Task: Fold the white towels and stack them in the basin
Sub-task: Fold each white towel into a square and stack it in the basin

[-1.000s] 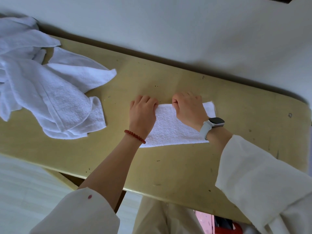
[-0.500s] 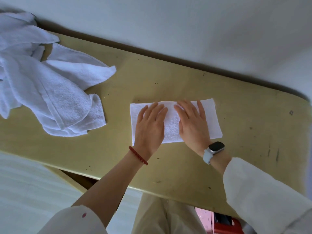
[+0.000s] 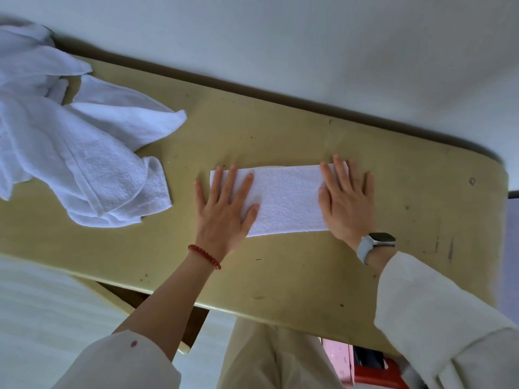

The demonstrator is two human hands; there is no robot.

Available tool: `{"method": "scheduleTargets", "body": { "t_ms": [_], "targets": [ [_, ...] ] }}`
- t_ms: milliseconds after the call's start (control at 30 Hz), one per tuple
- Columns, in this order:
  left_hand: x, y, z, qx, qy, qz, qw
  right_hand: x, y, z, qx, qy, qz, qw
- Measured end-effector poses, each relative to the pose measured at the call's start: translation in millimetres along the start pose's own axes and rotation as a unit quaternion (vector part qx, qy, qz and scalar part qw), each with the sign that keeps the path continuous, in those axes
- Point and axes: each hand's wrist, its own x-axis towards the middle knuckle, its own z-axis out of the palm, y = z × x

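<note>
A white towel (image 3: 286, 199) lies folded into a long flat strip on the yellowish table (image 3: 309, 273). My left hand (image 3: 224, 209) rests flat on the strip's left end with fingers spread. My right hand (image 3: 346, 200) presses flat on its right end, also with fingers apart. Neither hand grips anything. A heap of unfolded white towels (image 3: 70, 153) lies at the table's left end, apart from the strip. No basin is in view.
A white wall (image 3: 309, 46) runs right behind the table's far edge. The table's rounded right end (image 3: 500, 175) is close to my right hand. Below the near edge show my light trousers (image 3: 269, 357) and something red (image 3: 370, 374) on the floor.
My hands, fists on the towel a second ago, opened flat side by side at its middle, then slid apart to its two ends. The strip now lies longer and flatter.
</note>
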Motion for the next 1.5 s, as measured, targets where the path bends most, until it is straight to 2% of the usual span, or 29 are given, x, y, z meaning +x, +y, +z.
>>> {"method": "scheduleTargets", "body": {
  "t_ms": [167, 300, 367, 567, 833, 933, 1033, 1100, 1200, 1333, 1500],
  "targets": [
    [-7, -10, -9, -0.012, -0.007, -0.008, 1.000, -2, 10, -11, -0.004, -0.020, 0.002, 1.000],
    [-22, -7, -11, 0.005, 0.022, 0.064, 0.998, -8, 2, -16, -0.022, -0.019, -0.088, 0.996],
    [-28, -6, -10, 0.013, 0.007, 0.066, 0.998, -13, 0, -12, -0.028, -0.044, -0.113, 0.992],
    [-15, -30, -24, 0.058, -0.034, 0.043, 0.997, -32, -16, -6, -0.067, -0.085, -0.045, 0.993],
    [13, -41, -44, 0.070, -0.012, -0.084, 0.994, -67, -37, -28, -0.122, -0.097, -0.066, 0.986],
    [13, -34, -41, -0.010, 0.033, -0.150, 0.988, -65, -41, -39, -0.119, -0.055, -0.071, 0.989],
    [10, -33, -39, -0.096, 0.061, -0.240, 0.964, -35, -46, -47, -0.031, 0.018, -0.096, 0.995],
    [8, -34, -38, -0.115, 0.048, -0.264, 0.957, -4, -57, -49, 0.047, 0.000, -0.115, 0.992],
    [10, -35, -38, -0.143, 0.031, -0.270, 0.952, 42, -83, -44, 0.081, -0.021, -0.121, 0.989],
    [15, -34, -39, -0.166, 0.016, -0.289, 0.943, 84, -119, -44, 0.099, -0.053, -0.077, 0.991],
    [21, -37, -45, -0.198, -0.025, -0.303, 0.932, 117, -138, -51, 0.111, -0.162, 0.023, 0.980]
  ]
}}
